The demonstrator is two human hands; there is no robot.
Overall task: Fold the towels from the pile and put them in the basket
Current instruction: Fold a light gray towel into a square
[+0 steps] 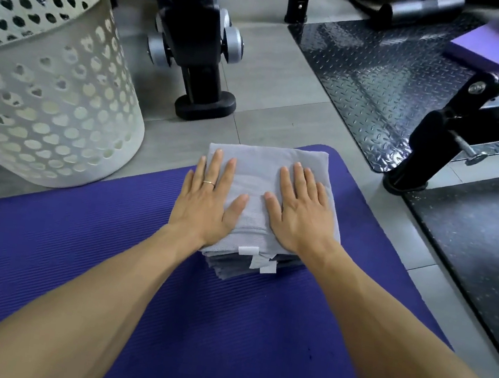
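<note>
A stack of folded grey towels [260, 171] lies on the purple mat [73, 261], white tags showing at its near edge. My left hand [206, 195] presses flat on the left half of the top towel, fingers straight, a ring on one finger. My right hand [299, 208] presses flat on the right half, fingers spread. The cream basket [45, 117] with heart-shaped holes stands on the floor to the far left of the stack.
A black dumbbell rack [198, 39] with grey-ended dumbbells stands behind the mat. A black checker-plate platform [367, 77] and a black machine foot [419, 166] lie at the right. Grey tiled floor [270, 96] runs between them.
</note>
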